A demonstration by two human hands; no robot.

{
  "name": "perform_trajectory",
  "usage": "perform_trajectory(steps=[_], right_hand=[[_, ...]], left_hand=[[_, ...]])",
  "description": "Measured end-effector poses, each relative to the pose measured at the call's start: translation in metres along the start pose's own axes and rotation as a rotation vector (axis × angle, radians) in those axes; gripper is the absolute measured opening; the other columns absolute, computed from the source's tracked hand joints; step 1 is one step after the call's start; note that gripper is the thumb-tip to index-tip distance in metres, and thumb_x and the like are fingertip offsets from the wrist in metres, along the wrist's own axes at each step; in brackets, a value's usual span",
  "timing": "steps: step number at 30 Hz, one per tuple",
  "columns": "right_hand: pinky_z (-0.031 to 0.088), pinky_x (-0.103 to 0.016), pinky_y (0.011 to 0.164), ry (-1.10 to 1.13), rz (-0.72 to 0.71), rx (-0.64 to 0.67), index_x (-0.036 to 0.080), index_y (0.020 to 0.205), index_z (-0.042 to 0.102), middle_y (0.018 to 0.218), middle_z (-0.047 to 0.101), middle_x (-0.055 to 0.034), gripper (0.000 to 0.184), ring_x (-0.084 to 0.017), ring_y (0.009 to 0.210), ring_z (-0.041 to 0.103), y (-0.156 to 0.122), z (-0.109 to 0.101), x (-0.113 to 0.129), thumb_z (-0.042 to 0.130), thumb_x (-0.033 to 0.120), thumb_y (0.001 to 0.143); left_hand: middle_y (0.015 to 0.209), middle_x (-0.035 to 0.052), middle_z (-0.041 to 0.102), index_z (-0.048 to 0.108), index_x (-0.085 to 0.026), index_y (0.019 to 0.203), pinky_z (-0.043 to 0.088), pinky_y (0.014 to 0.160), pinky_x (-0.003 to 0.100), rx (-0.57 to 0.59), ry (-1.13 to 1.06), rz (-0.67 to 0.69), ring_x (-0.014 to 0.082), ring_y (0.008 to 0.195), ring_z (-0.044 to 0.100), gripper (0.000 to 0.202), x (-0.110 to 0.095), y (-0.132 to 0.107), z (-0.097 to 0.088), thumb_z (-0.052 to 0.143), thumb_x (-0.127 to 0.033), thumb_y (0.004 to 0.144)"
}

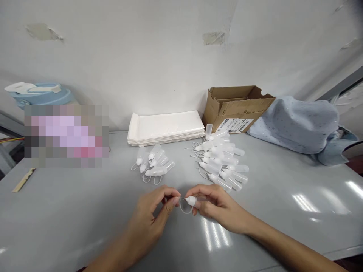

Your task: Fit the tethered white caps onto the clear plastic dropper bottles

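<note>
Bottle [191, 200], toward the near edge of the surface [275, 196]; my right fingers [202, 189] grip it, presumably for steadiness; my left fingers [170, 192] pinch its strap [185, 212] end, presumably for alignment.

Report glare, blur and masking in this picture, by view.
Head view: bright striped glare on the table, below the right hand and farther right; head view: the left forearm looks smeared, the right hand crisper; head view: a coarse pixelated patch at left hides whatever it covers.
</note>
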State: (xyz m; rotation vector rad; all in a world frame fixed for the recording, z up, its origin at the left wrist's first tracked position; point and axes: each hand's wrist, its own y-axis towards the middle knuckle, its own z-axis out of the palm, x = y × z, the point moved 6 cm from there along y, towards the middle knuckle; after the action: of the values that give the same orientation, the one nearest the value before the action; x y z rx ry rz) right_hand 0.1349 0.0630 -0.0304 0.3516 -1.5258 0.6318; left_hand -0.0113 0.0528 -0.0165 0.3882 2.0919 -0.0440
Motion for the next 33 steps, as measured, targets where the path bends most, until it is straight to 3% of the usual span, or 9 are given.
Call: perform_trajectory(steps=[10, 13, 24, 28, 33], right_hand=[[0.036, -0.02, 0.054, -0.013, 0.031, 0.017, 0.017, 0.095, 0.068, 0.07, 0.061, -0.0008, 0.02, -0.009, 0.062, 0.051, 0.0, 0.0, -0.005, 0.052, 0.02, 0.084], [0.032, -0.02, 0.05, -0.015, 0.05, 0.04, 0.017, 0.097, 0.067, 0.069, 0.06, -0.0007, 0.021, -0.007, 0.055, 0.044, 0.0, 0.0, -0.008, 0.051, 0.022, 0.085], [0.026, -0.021, 0.046, 0.099, 0.125, 0.063, 0.012, 0.091, 0.065, 0.066, 0.059, -0.0015, 0.021, -0.005, 0.047, 0.033, 0.0, 0.003, -0.014, 0.054, 0.028, 0.084], [0.028, -0.021, 0.049, 0.189, 0.12, 0.077, 0.012, 0.094, 0.063, 0.069, 0.059, -0.0016, 0.023, -0.005, 0.049, 0.035, 0.0, 0.004, -0.014, 0.055, 0.032, 0.086], [0.026, -0.021, 0.049, 0.056, 0.084, 0.028, 0.015, 0.098, 0.059, 0.073, 0.056, -0.0001, 0.024, -0.006, 0.054, 0.037, 0.002, -0.002, -0.01, 0.058, 0.036, 0.087]], left_hand=[[0.064, -0.0032, 0.061, 0.061, -0.02, 0.079, 0.043, 0.056, 0.02, 0.024, 0.051, 0.024, 0.011, 0.059, 0.056, 0.016, -0.006, 0.002, -0.002, 0.048, -0.021, 0.088], [0.065, -0.003, 0.061, 0.061, -0.021, 0.08, 0.044, 0.057, 0.02, 0.048, 0.074, 0.044, 0.0111, 0.059, 0.056, 0.016, -0.006, 0.001, -0.001, 0.047, -0.019, 0.088], [0.068, -0.0013, 0.058, 0.057, -0.019, 0.086, 0.041, 0.057, 0.021, -0.011, 0.127, 0.286, 0.011, 0.061, 0.053, 0.014, -0.011, -0.003, 0.002, 0.047, -0.009, 0.088], [0.069, -0.0017, 0.059, 0.058, -0.019, 0.085, 0.041, 0.059, 0.021, -0.01, 0.131, 0.208, 0.0109, 0.062, 0.054, 0.014, -0.01, -0.001, 0.001, 0.047, -0.012, 0.088], [0.071, -0.0012, 0.061, 0.058, -0.02, 0.08, 0.043, 0.062, 0.023, -0.017, 0.13, 0.029, 0.0129, 0.066, 0.056, 0.015, -0.001, 0.003, -0.007, 0.046, -0.021, 0.089]])
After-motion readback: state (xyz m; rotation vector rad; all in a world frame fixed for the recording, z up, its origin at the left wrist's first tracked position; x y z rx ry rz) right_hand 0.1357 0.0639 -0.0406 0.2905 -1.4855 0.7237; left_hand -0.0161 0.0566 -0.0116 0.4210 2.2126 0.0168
